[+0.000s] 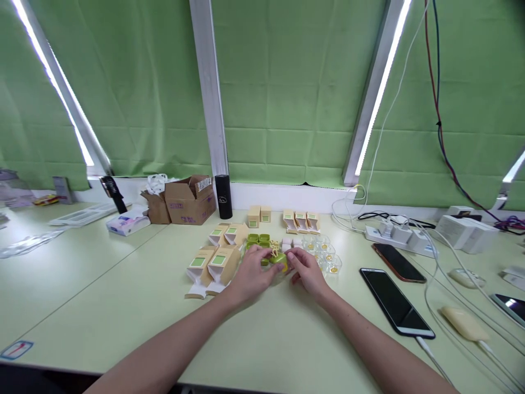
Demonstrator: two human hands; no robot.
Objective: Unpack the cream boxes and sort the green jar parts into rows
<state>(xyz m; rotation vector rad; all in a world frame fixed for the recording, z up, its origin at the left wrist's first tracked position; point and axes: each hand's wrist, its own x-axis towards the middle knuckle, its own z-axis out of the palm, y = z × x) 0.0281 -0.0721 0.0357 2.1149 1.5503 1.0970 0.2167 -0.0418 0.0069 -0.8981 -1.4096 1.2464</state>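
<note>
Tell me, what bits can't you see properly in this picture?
- Head view: the green piece between the left hand and right hand is mostly covered by fingers; its shape and the grip are unclear.
- The small clear cups are too tiny to tell what the yellow bits inside are.
- Print on the little tan boxes is too small to read.
- The phone at the right is cut off by the picture's edge.

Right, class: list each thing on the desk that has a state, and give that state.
Left hand: grip on green case
Right hand: touching green case
Cardboard box: flaps open
Small cartons: end flaps open
Black phone: screen dark, cable plugged in
</note>
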